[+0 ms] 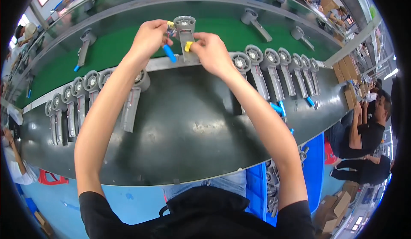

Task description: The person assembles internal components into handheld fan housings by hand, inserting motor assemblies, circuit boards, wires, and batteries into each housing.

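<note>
A grey handheld fan housing (185, 37) with a round head stands at the rail along the far side of the bench. My left hand (150, 37) is closed in a pinch beside the round head, on a small wired part (171, 30). A blue cylindrical cell (169, 53) hangs just under those fingers. My right hand (210, 52) grips the housing's handle from the right. Yellow covers sit on fingertips of both hands. The finger contact is partly hidden.
More grey fan housings (286, 67) lean in rows left and right. Others lie on the green belt (218, 31) beyond the rail. Loose blue cells (277, 108) lie on the dark bench (188, 127). A blue bin (314, 166) stands below right. Co-workers (361, 127) are nearby.
</note>
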`<action>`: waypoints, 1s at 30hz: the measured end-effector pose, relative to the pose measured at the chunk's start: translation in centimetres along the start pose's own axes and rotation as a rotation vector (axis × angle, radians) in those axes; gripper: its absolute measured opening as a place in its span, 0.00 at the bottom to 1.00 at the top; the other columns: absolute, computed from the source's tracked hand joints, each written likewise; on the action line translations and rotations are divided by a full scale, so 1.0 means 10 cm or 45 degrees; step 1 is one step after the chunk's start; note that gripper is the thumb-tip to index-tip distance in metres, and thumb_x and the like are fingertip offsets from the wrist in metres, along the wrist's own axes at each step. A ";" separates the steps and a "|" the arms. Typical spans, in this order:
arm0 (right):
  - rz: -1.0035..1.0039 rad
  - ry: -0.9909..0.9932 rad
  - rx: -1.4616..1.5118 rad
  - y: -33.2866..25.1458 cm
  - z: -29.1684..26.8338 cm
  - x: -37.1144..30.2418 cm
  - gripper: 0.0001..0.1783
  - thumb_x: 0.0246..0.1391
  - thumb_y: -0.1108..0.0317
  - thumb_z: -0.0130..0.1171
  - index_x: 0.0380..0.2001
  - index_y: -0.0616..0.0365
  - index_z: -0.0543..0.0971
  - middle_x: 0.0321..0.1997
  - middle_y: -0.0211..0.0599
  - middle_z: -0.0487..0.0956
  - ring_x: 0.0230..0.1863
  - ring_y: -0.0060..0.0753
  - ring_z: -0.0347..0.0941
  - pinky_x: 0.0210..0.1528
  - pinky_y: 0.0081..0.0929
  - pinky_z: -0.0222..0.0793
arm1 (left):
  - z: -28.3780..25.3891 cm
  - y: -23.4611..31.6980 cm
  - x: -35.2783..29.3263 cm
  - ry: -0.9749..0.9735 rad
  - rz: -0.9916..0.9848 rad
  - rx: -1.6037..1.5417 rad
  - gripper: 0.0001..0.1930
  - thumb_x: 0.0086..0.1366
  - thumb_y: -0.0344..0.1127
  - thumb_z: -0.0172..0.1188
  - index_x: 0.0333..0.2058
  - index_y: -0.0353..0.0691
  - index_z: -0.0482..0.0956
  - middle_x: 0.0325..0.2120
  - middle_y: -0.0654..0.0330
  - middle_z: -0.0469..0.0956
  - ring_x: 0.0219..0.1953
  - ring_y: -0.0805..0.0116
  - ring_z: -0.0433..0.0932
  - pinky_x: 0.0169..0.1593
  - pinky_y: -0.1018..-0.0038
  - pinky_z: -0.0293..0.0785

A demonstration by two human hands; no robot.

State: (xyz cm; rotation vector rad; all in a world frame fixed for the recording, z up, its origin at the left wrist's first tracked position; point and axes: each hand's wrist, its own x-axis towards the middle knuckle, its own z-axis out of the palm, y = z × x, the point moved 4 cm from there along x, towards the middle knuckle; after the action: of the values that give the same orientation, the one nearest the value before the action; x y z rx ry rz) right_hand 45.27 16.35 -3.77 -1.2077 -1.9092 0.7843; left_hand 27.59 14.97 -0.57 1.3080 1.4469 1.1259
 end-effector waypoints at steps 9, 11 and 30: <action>0.177 0.068 -0.790 0.52 0.05 1.06 0.21 0.53 0.54 0.56 0.36 0.63 0.83 0.39 0.52 0.82 0.43 0.55 0.80 0.46 0.47 0.75 | -0.61 -0.81 1.16 0.472 0.139 0.686 0.18 0.61 0.28 0.50 0.48 0.30 0.79 0.40 0.49 0.82 0.44 0.60 0.81 0.51 0.67 0.73; 0.101 0.350 -1.180 0.76 -0.66 1.07 0.20 0.49 0.59 0.62 0.44 0.56 0.82 0.41 0.53 0.82 0.44 0.54 0.79 0.45 0.47 0.76 | -0.57 -0.52 0.99 0.324 0.120 0.672 0.18 0.64 0.31 0.51 0.51 0.31 0.77 0.44 0.50 0.81 0.48 0.61 0.78 0.54 0.68 0.70; -0.150 0.115 -0.235 -0.23 -0.69 -1.27 0.26 0.50 0.63 0.64 0.50 0.65 0.74 0.45 0.55 0.77 0.47 0.57 0.75 0.46 0.43 0.72 | 0.73 0.16 -0.93 0.301 0.656 0.371 0.38 0.58 0.44 0.69 0.61 0.32 0.63 0.50 0.47 0.73 0.52 0.57 0.73 0.56 0.65 0.68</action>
State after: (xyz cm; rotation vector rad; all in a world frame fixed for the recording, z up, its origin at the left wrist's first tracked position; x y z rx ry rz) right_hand 53.62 4.56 -1.41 -1.2058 -1.9912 0.4915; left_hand 35.79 6.32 -0.40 1.8768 1.5289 1.4794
